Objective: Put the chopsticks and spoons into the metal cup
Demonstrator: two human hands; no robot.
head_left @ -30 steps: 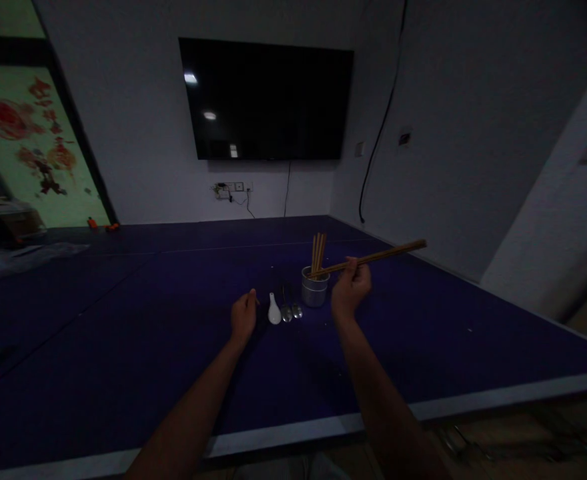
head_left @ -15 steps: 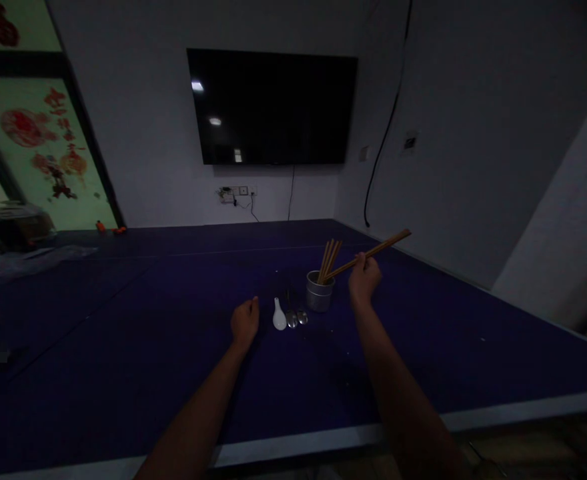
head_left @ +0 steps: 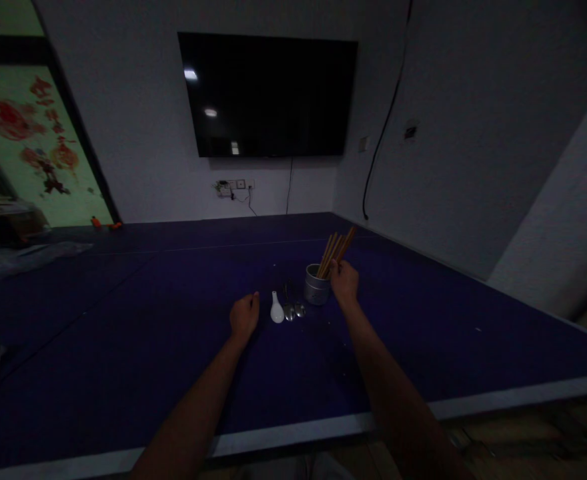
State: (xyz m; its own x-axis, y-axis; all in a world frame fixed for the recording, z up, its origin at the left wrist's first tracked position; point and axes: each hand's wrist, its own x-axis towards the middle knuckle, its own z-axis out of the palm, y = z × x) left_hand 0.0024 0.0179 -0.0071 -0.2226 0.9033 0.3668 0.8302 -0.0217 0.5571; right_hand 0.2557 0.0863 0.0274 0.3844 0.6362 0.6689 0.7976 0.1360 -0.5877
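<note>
A grey metal cup (head_left: 316,288) stands upright on the blue table with several wooden chopsticks (head_left: 329,251) leaning in it. At its right rim, my right hand (head_left: 344,280) is closed on chopsticks (head_left: 346,243), whose upper ends stick up beside the others; their lower ends are hidden by the cup and hand. Left of the cup lie a white soup spoon (head_left: 277,311) and two metal spoons (head_left: 289,311) side by side. My left hand (head_left: 244,315) rests as a loose fist on the table, just left of the white spoon, with nothing visible in it.
The blue tabletop (head_left: 173,373) has a pale front edge (head_left: 293,435). Clear plastic sheeting (head_left: 48,259) lies at the far left, and small orange objects (head_left: 106,225) sit near the back left corner. A television (head_left: 268,97) hangs on the wall behind; a black cable (head_left: 381,140) dangles at the right.
My right hand has moved left to the cup. The chopsticks in it have swung from a low slant to nearly upright alongside the others. My left hand stays by the white spoon.
</note>
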